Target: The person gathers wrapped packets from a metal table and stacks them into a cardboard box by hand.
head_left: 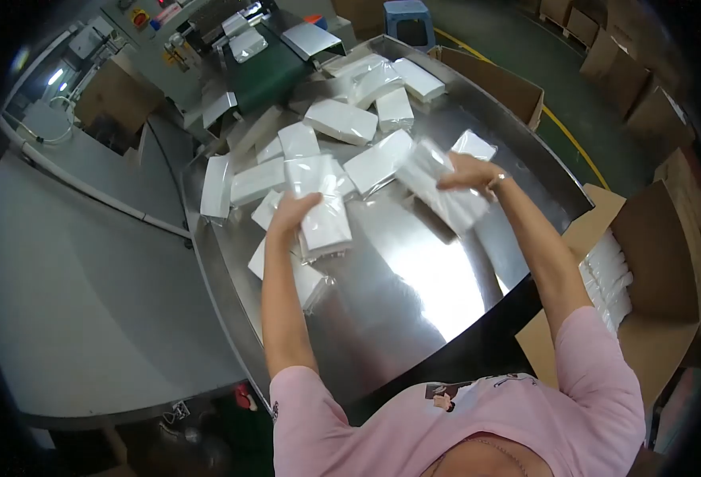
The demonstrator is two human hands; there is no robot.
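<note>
My left hand (293, 213) is closed on a white packet (324, 222) in clear film, held over the left part of the metal table (374, 334). To the right, my right hand (471, 173) grips another film-wrapped white packet (442, 187), tilted and smeared by motion. Several more white packets (341, 121) lie in a loose heap beyond and to the left of my hands. One small packet (474, 145) rests just behind my right hand. The undersides of both held packets are hidden.
A green conveyor belt (259, 75) meets the table's far end, carrying a packet. At the right stands an open cardboard box (660, 262) holding white packets. Another box (493, 83) and a blue stool (410, 24) are behind. A grey surface (104, 286) spans the left.
</note>
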